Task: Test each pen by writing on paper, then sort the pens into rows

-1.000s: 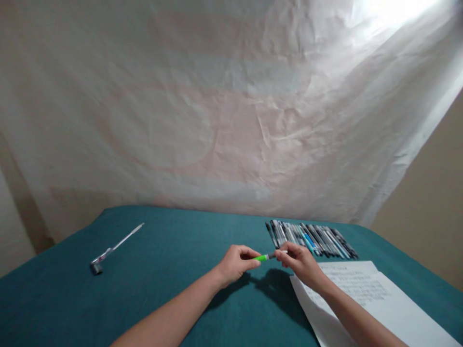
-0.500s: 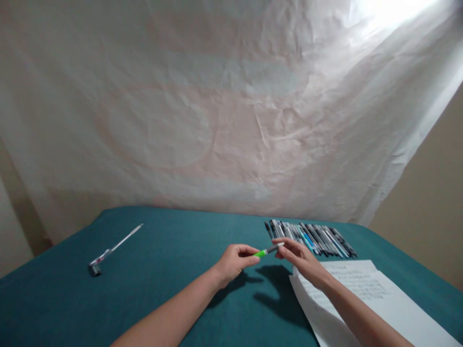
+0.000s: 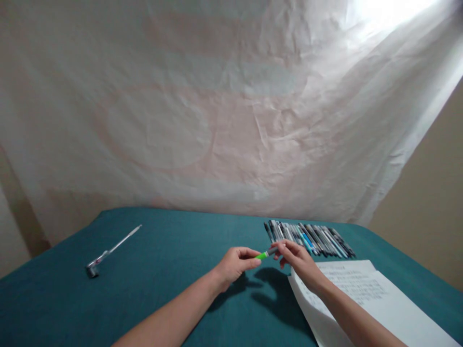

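Above the cloth, a pen with a bright green end and a grey body is held level between both hands. My left hand pinches its green end with thumb and fingers. At the other end, my right hand has its thumb and index finger closed around the tip, which they mostly hide. The other right fingers are loosely curled. Beneath my right forearm lie white paper sheets with lines of handwriting.
A row of pens, mostly black, grey and white with a few blue ones, lies behind the sheets. Far left on the green tablecloth is a long thin pale rod with a dark piece at its near end. A pale sheet hangs behind.
My right hand has shifted slightly left along the pen, and its fingers now cover the pale tip that showed before. My left hand keeps its grip on the green end.
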Available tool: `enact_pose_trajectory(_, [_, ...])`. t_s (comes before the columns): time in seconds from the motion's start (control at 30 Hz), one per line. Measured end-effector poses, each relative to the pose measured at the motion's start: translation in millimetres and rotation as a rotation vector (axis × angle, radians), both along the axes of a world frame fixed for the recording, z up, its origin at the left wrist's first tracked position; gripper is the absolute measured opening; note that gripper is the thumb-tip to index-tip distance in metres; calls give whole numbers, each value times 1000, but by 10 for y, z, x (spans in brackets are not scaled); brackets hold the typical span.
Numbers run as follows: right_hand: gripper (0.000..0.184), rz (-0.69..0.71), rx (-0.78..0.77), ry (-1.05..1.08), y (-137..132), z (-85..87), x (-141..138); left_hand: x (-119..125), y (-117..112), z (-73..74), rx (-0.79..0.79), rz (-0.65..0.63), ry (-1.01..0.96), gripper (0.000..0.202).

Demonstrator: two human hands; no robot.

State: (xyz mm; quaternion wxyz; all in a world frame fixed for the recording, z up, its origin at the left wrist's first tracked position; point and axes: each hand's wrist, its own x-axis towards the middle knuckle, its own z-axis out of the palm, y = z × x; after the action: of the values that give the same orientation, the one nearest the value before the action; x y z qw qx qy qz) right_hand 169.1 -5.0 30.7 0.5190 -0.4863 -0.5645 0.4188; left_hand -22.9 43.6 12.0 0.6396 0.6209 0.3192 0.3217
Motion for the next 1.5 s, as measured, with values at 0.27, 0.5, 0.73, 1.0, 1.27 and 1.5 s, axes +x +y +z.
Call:
enact_pose_trajectory(0.27, [34,-3,32,-36,-7,-10,-19,7,-6,21,9,22,10,35])
enact_pose_trajectory(0.5, [35,-15,-14,30,8,-25,-20,13,-17,1,47,26,2,36])
enact_pose_trajectory(0.73, [37,14,13,94,-11,-19,-45,16,-14,17,20,44,-10,34])
enact_pose_trajectory(1.0, [41,-14,-47,100,5,2,-22,26,-26,19,1,43,-11,34])
enact_pose_trajectory(1.27, [32,-43,-25,77,32,-58,12,27,-30,18,6,45,-7,33])
enact_pose_trajectory(1.5, [38,8,-28,148,0,-5,-14,27,-40,35,-26,66,9,34])
